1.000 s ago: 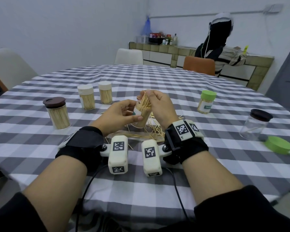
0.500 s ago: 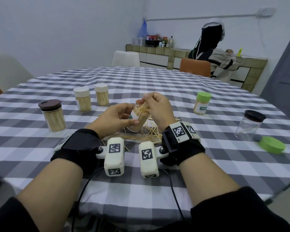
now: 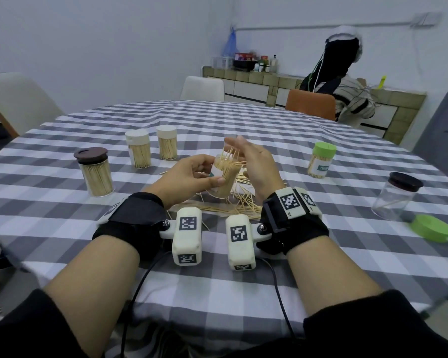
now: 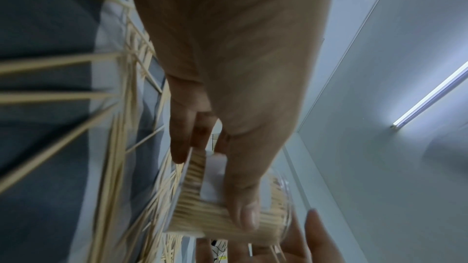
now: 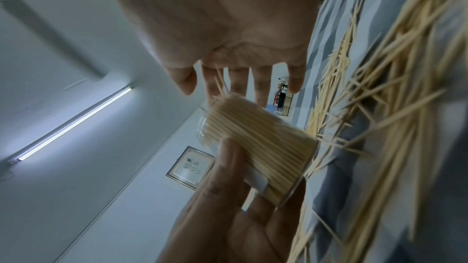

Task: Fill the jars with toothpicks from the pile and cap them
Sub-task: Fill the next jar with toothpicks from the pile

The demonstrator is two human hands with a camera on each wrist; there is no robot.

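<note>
Nearest to us, our left hand [image 3: 192, 177] grips a clear jar [image 3: 224, 177] packed with toothpicks, thumb across its white label and fingers curled round the far side, holding it tilted just above the loose pile of toothpicks [image 3: 233, 202] on the checked tablecloth [image 3: 243, 293]. Our right hand [image 3: 254, 164] stands just beside the jar's open mouth with fingers straight and spread, gripping nothing; a few toothpicks stick up crookedly out of the jar against those fingers. To our right, near the table's edge, lies a green lid [image 3: 432, 227], and just behind it stands a nearly empty brown-capped jar [image 3: 396, 196]. To our left stands a full jar with a brown cap [image 3: 95, 171]. Farther back are two full white-capped jars [image 3: 151, 146], and on the right a green-capped jar [image 3: 321, 160]. Beyond the table, a person [image 3: 347, 81] sits facing a tiled counter.
</note>
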